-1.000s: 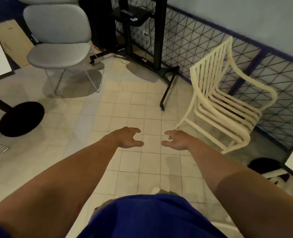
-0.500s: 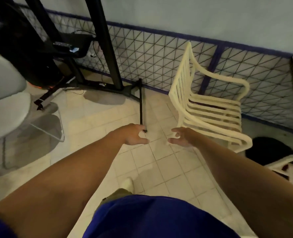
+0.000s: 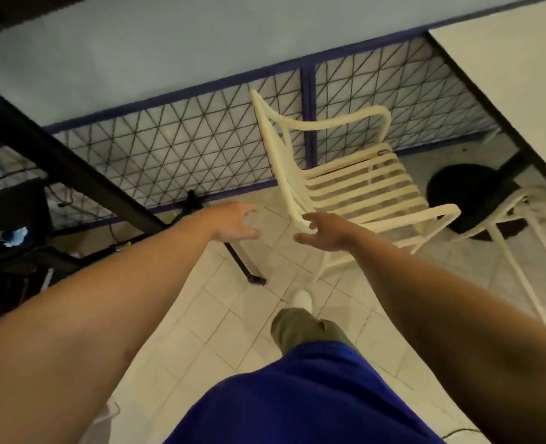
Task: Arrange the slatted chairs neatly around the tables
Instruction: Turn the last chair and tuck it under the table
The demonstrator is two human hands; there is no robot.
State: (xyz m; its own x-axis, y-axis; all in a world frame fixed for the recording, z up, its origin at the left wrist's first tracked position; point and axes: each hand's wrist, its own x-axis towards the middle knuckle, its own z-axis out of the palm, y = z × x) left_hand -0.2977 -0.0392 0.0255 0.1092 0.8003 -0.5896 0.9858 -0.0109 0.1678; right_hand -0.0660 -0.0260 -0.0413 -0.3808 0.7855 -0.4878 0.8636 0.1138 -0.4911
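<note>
Change: the slatted chair is sitting much nearer in view than half a second ago; both arms are reaching further in, and the right hand is now arriving at the chair's back where before it was hanging short of it.
Chair position: it is standing on the tiled floor, just beside the mesh fence, its seat facing toward the table at the right, its back edge turned toward the person.
Chair handling: judging by the thin cream tubing and open slats, it is looking light, stiff and easy to drag or lift with two hands; the smooth finish may be a little slippery.
Where to hold: the top rail of the back and the near armrest are offering the firmest grips; single slats are looking weaker.
Right hand: fingers are spread loose at the back's near corner, touching or just about to; not gripping anything.
Left hand: hovering to the left of the chair back, fingers curled apart, holding nothing.
Second chair: only partly showing at the right, under the table edge, near the black table base.
Containers: none showing here.
Surroundings: a black stand leg is lying across the floor near the person's shoe, so it could be catching a dragged chair leg.
</note>
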